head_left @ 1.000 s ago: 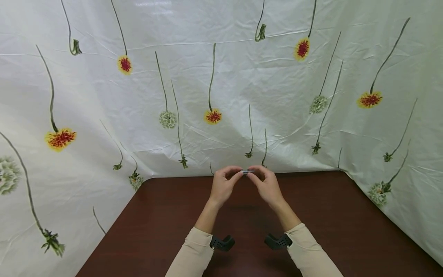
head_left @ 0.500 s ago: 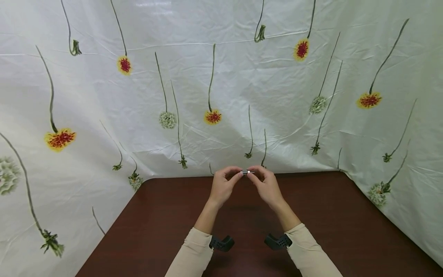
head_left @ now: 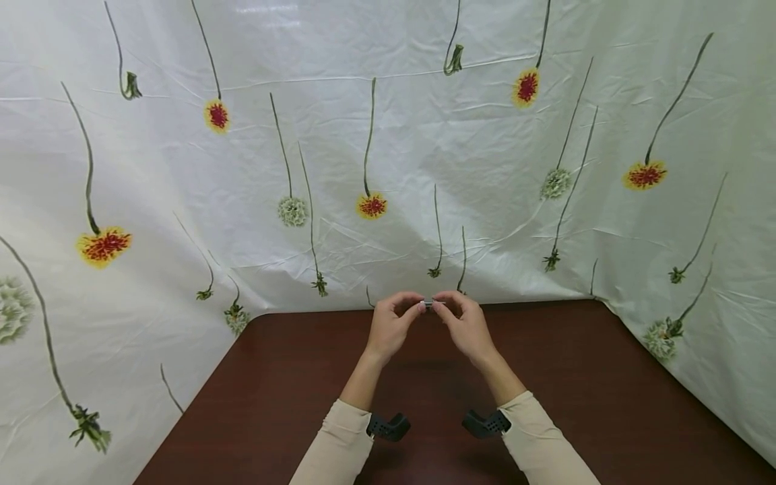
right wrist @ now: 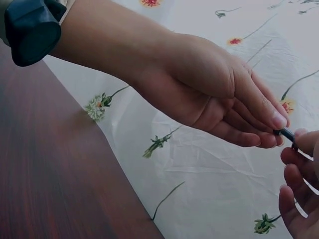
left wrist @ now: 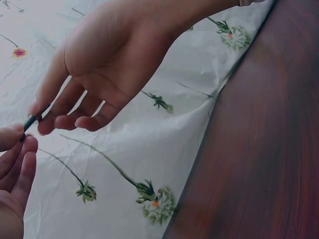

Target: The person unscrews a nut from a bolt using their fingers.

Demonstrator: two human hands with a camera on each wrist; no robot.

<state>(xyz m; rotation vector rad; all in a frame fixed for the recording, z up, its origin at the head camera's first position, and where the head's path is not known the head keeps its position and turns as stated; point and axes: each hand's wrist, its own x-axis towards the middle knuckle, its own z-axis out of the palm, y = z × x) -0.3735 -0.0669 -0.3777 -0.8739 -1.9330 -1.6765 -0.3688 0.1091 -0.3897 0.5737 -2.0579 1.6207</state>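
A small dark metal bolt point(head_left: 428, 303) is held level between both hands, above the far part of the table. My left hand point(head_left: 391, 327) pinches one end between thumb and fingers. My right hand point(head_left: 471, 330) pinches the other end, its fingertips close to the left ones. Threads show on the short bare stretch of the bolt point(left wrist: 30, 122) in the left wrist view, where a thin dark end juts past the right fingertips. The right wrist view shows the same bolt point(right wrist: 286, 133) between the fingertips; the fingers cover most of its ends.
A dark reddish-brown table point(head_left: 291, 404) lies below the hands. Behind it and at both sides hangs a white cloth point(head_left: 327, 135) printed with flowers. Each wrist wears a black device point(head_left: 389, 426) over a beige sleeve point(head_left: 339, 441).
Both hands keep their place and their hold on the bolt. A bright glint at the right fingertips half a second ago has faded.
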